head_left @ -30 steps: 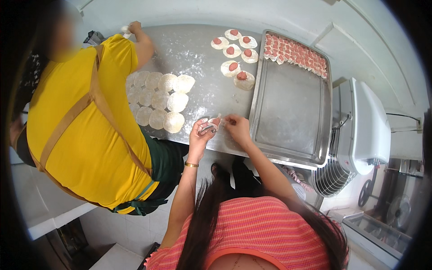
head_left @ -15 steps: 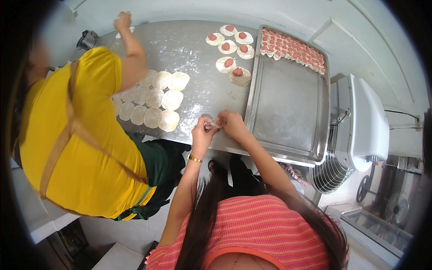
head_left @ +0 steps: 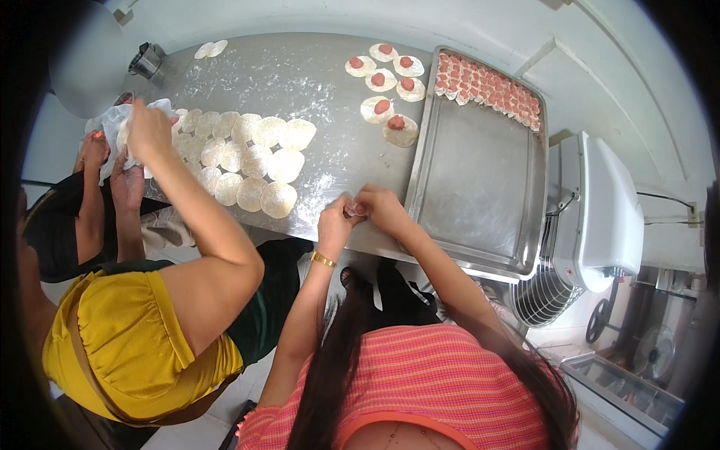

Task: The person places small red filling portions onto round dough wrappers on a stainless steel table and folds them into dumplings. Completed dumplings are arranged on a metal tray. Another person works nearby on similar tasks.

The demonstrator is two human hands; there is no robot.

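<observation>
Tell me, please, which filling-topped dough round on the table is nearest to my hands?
The lowest round of the seven, beside the tray; the other six lie farther up.

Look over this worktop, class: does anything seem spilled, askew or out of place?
Yes, mildly. White powder lies scattered in loose, uneven patches across the metal table. Also, two pale dough rounds lie near the far edge at left, apart from the neat rows. No damage is evident.
</observation>
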